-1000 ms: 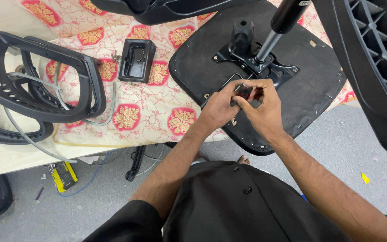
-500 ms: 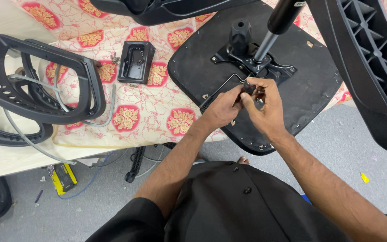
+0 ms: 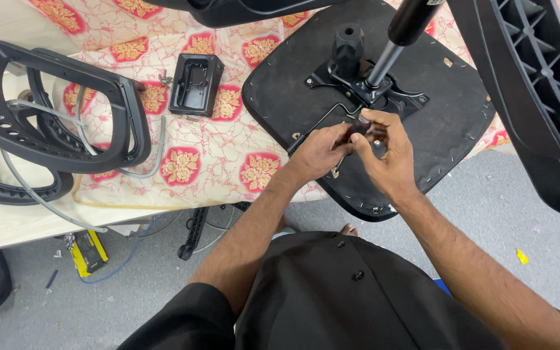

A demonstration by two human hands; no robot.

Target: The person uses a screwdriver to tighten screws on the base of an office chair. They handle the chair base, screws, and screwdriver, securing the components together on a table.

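Note:
A black office-chair seat (image 3: 448, 104) lies upside down on the table edge, its metal tilt mechanism (image 3: 364, 84) bolted in the middle with a gas-lift cylinder (image 3: 404, 32) standing in it. A thin black lever rod (image 3: 319, 120) runs from the mechanism toward me. My left hand (image 3: 319, 152) and my right hand (image 3: 387, 155) meet over the rod's near end, both pinching a small dark part (image 3: 361, 126) there. What exactly the fingers hold is partly hidden.
A black chair-back frame (image 3: 53, 110) with grey cable lies at the left on a floral cloth (image 3: 202, 162). A small black plastic tray (image 3: 196, 84) sits beside it. Another large black chair part (image 3: 539, 84) hangs at the right. A yellow tool (image 3: 87, 251) lies on the grey floor.
Both hands have shifted slightly up the seat toward the mechanism, and the fingers have regripped the small part at the lever rod.

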